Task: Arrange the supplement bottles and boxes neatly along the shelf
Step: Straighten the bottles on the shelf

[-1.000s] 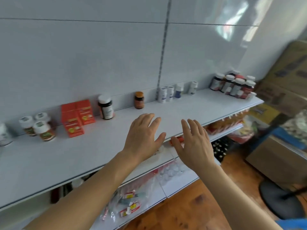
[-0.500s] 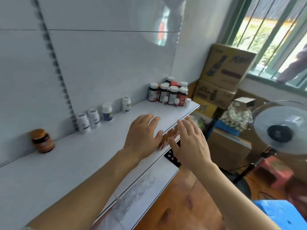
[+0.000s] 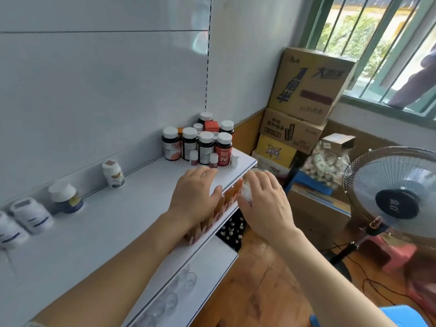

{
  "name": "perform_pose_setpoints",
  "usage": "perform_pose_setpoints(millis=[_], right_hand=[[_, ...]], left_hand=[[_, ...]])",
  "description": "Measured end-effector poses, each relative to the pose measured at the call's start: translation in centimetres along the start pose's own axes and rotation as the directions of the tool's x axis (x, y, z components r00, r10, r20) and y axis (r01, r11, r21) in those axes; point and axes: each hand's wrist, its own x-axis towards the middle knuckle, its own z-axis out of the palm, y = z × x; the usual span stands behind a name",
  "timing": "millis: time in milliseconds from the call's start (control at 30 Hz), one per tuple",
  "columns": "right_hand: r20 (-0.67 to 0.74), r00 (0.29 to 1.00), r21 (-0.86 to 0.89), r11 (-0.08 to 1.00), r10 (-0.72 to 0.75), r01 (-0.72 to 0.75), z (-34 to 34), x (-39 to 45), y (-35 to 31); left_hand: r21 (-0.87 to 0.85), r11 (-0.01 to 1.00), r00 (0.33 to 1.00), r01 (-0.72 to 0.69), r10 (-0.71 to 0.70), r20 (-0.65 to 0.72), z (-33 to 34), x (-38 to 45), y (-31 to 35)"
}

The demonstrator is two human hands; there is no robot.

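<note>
A white shelf [image 3: 77, 234] runs along a pale panelled wall [image 3: 99, 74] and ends at a corner on the right, with a lower shelf [image 3: 207, 267] showing beneath its front edge. Below that lies a wooden floor [image 3: 259, 296]. To the right stand stacked cardboard boxes [image 3: 306, 90], a barred window [image 3: 377, 36] and a standing fan [image 3: 398, 197].

At the shelf's far right end a cluster of supplement bottles [image 3: 200, 143] stands packed together, dark bodies with white caps, one red bottle [image 3: 223, 149] marked "Fe" at the front and an orange box [image 3: 210, 125] among those behind. A few very small bottles stand just in front of them. Along the back edge, well apart from the cluster, sit a white bottle [image 3: 113, 173], a blue-based bottle [image 3: 66, 197] and two white containers [image 3: 21, 223] (the leftmost ones are blurred).

The left hand [image 3: 193, 197] lies palm down on the shelf near its front edge, just before the cluster, fingers together and flat, holding nothing. The right hand [image 3: 264, 204] hovers past the shelf's edge, fingers spread loosely; something pale shows beneath it, but I cannot tell whether it is gripped. Orange packets [image 3: 219, 208] line the lower shelf between the two hands, and dark bottle tops [image 3: 231, 230] show below them.
</note>
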Motion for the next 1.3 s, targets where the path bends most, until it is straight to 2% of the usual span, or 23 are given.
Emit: perform_pose_setpoints(millis=[367,633,833,933,1133,1300], right_hand=[[0.089,0.973,0.071,0.976,-0.212,0.206,4.6,13.1,10.6],[0.169,0.889,0.206,0.897,-0.425,0.390,9.9,20.8,12.0],[0.138,0.818,0.379,0.793,-0.558,0.477,13.3,24.4,12.6],[0.108,0.774,0.449,0.725,-0.625,0.522,13.8,25.4,13.0],[0.076,0.710,0.563,0.618,-0.700,0.548,13.8,27.7,15.1],[-0.056,0.725,0.664,0.516,-0.687,0.541,11.3,30.9,17.3]], left_hand=[[0.035,0.984,0.984,0.175,-0.173,-0.049,5.7,10.9,1.9],[0.156,0.971,0.978,0.183,-0.164,-0.126,8.3,17.7,-0.4],[0.260,0.938,0.973,0.229,-0.212,-0.090,10.7,20.3,-1.7],[0.285,0.925,0.967,0.252,-0.228,-0.115,11.4,20.8,-1.6],[0.226,0.903,0.928,0.365,-0.334,-0.164,11.6,21.6,0.3],[0.048,0.891,0.859,0.452,-0.420,-0.292,9.6,21.9,2.9]])
